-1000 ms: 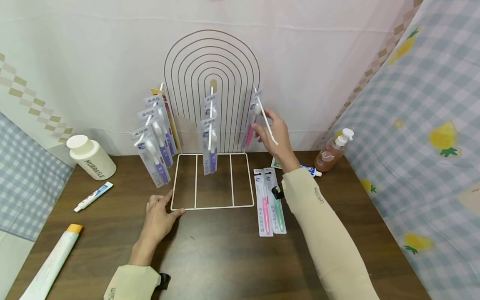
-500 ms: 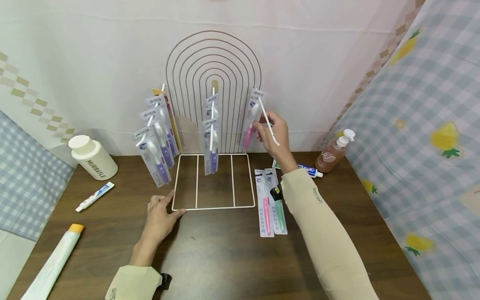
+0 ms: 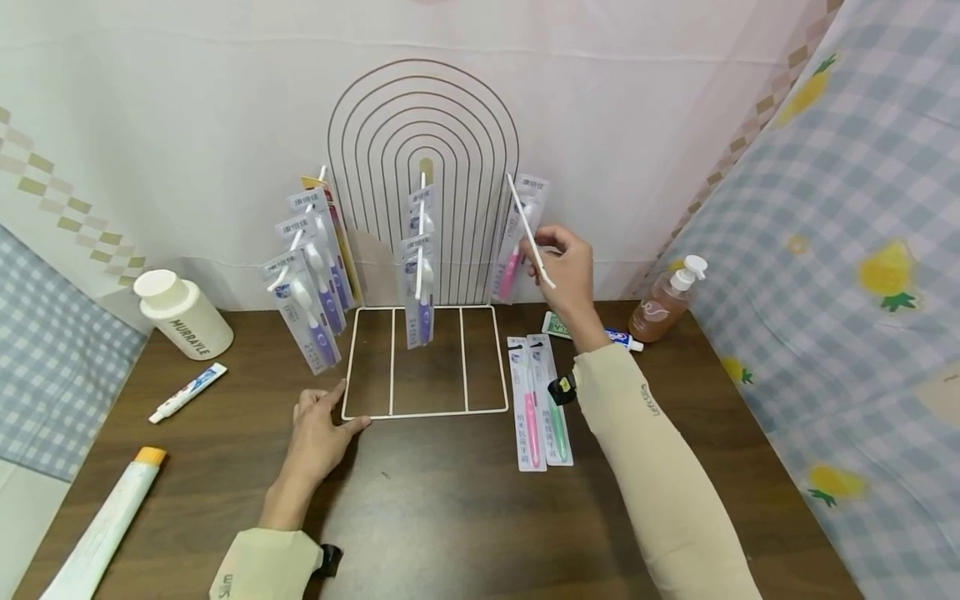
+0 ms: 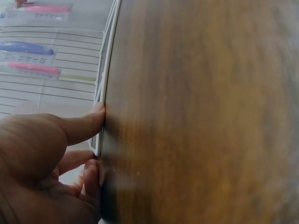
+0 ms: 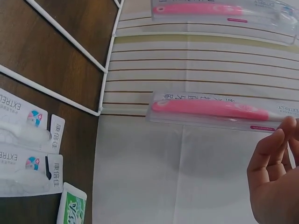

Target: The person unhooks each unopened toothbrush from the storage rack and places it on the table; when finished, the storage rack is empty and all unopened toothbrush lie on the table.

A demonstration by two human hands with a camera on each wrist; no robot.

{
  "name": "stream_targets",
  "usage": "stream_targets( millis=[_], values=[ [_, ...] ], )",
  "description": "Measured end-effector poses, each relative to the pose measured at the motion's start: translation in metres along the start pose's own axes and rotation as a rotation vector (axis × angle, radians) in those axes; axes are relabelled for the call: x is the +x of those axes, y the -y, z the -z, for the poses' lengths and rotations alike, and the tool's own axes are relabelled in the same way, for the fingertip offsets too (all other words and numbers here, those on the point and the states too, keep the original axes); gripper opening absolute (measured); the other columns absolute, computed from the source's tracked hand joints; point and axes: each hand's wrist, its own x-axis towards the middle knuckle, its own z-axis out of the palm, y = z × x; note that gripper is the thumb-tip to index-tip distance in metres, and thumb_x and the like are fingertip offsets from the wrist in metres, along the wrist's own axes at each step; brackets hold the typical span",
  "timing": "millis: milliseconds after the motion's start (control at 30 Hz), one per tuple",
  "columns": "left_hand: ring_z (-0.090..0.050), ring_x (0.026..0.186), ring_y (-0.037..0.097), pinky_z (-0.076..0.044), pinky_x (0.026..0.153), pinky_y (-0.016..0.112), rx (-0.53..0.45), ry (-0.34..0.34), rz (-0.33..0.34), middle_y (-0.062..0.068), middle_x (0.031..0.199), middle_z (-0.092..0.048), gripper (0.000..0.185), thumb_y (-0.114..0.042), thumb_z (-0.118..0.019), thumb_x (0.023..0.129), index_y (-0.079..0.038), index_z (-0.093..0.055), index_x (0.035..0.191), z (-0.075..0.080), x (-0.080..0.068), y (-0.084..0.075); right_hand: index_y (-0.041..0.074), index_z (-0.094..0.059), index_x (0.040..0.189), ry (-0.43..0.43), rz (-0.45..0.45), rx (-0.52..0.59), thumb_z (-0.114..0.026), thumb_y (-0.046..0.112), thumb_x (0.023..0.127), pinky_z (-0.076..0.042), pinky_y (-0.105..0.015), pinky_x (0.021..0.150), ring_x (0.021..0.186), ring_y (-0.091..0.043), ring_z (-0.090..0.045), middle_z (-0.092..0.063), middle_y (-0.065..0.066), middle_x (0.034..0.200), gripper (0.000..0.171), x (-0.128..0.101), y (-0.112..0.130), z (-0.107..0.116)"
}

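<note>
A white wire display rack (image 3: 427,415) stands on the table with packaged toothbrushes on its prongs. My left hand (image 3: 318,437) holds its front left corner; the left wrist view shows the thumb (image 4: 86,126) on the front wire and a finger round the side. My right hand (image 3: 566,267) is behind the right prong (image 3: 532,233). It pinches the edge of a pink packaged toothbrush (image 5: 210,111), which hangs upright, its card's top right of the prong's root. Packaged purple toothbrushes (image 3: 315,325) hang on the left prong, and another purple one (image 3: 425,308) on the middle prong.
A pink packaged toothbrush (image 3: 528,417) and a green one (image 3: 557,425) lie right of the rack. Toothpaste tubes (image 3: 555,325) and a pump bottle (image 3: 663,304) are behind them. At left are a white bottle (image 3: 183,317), a small tube (image 3: 187,392) and a large tube (image 3: 108,517).
My right hand has shifted a little to the right, and the pink packaged toothbrush has moved right with it, its top now beside the prong's root. The left hand stays on the rack.
</note>
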Motion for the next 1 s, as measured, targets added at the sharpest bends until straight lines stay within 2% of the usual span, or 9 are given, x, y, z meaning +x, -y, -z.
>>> stream_targets(
  millis=[100, 167, 233, 467, 600, 767, 900, 1000],
  values=[
    [-0.046, 0.124, 0.048, -0.044, 0.106, 0.059, 0.002, -0.009, -0.011, 0.030, 0.135, -0.049, 0.084, -0.023, -0.088, 0.100, 0.010, -0.048, 0.167, 0.000, -0.002, -0.003, -0.005, -0.076, 0.105, -0.018, -0.007, 0.046, -0.075, 0.000, 0.105, -0.051, -0.015, 0.053, 0.056, -0.004, -0.063, -0.072, 0.010, 0.079, 0.005, -0.005, -0.001, 0.009],
    [-0.046, 0.123, 0.048, -0.044, 0.106, 0.059, -0.006, -0.025, -0.024, 0.030, 0.134, -0.050, 0.084, -0.024, -0.089, 0.099, 0.009, -0.050, 0.166, -0.001, -0.002, 0.000, -0.004, -0.075, 0.105, -0.024, -0.022, 0.051, -0.075, 0.003, 0.106, -0.050, -0.015, 0.053, 0.056, -0.003, -0.061, -0.071, 0.011, 0.078, 0.007, -0.010, -0.004, 0.017],
    [-0.046, 0.124, 0.048, -0.044, 0.108, 0.062, -0.010, -0.024, -0.021, 0.030, 0.135, -0.050, 0.085, -0.024, -0.089, 0.098, 0.009, -0.050, 0.166, -0.002, 0.000, 0.003, -0.009, -0.075, 0.110, -0.019, -0.038, 0.041, -0.074, 0.005, 0.107, -0.050, -0.016, 0.053, 0.056, -0.002, -0.059, -0.070, 0.012, 0.078, 0.014, -0.016, -0.007, 0.024],
    [-0.045, 0.127, 0.048, -0.043, 0.111, 0.064, -0.013, -0.025, -0.017, 0.028, 0.135, -0.049, 0.084, -0.023, -0.088, 0.099, 0.008, -0.049, 0.167, -0.002, 0.002, 0.008, -0.011, -0.076, 0.119, -0.024, -0.112, -0.025, -0.074, 0.011, 0.110, -0.043, -0.018, 0.053, 0.056, -0.004, -0.052, -0.063, 0.009, 0.071, 0.024, -0.041, -0.026, 0.049],
    [-0.046, 0.126, 0.049, -0.043, 0.110, 0.062, -0.009, -0.023, -0.019, 0.029, 0.134, -0.049, 0.084, -0.025, -0.088, 0.099, 0.009, -0.050, 0.166, -0.001, -0.001, 0.003, -0.010, -0.075, 0.118, -0.044, -0.195, -0.038, -0.076, 0.014, 0.110, -0.042, -0.018, 0.052, 0.056, -0.003, -0.051, -0.060, 0.010, 0.065, 0.025, -0.053, -0.041, 0.062],
    [-0.044, 0.129, 0.049, -0.042, 0.111, 0.063, -0.008, 0.008, 0.022, 0.031, 0.138, -0.048, 0.084, -0.022, -0.086, 0.101, 0.010, -0.046, 0.168, 0.004, -0.005, -0.008, -0.010, -0.075, 0.122, -0.033, -0.305, -0.076, -0.074, 0.016, 0.111, -0.044, -0.021, 0.055, 0.058, -0.006, -0.051, -0.062, 0.009, 0.068, 0.028, -0.069, -0.055, 0.075],
    [-0.041, 0.134, 0.050, -0.041, 0.116, 0.064, -0.008, 0.054, 0.061, 0.031, 0.144, -0.045, 0.085, -0.020, -0.084, 0.104, 0.008, -0.040, 0.171, 0.007, -0.006, -0.015, -0.010, -0.076, 0.126, -0.019, -0.367, -0.133, -0.072, 0.018, 0.113, -0.046, -0.021, 0.056, 0.059, -0.005, -0.050, -0.061, 0.007, 0.070, 0.031, -0.081, -0.065, 0.082],
    [-0.040, 0.135, 0.050, -0.041, 0.117, 0.064, -0.009, 0.061, 0.069, 0.031, 0.145, -0.044, 0.084, -0.020, -0.083, 0.105, 0.009, -0.040, 0.171, 0.007, -0.006, -0.016, -0.009, -0.076, 0.131, -0.002, -0.413, -0.192, -0.071, 0.021, 0.114, -0.049, -0.021, 0.058, 0.060, -0.003, -0.051, -0.060, 0.008, 0.072, 0.035, -0.088, -0.072, 0.087]
  ],
)
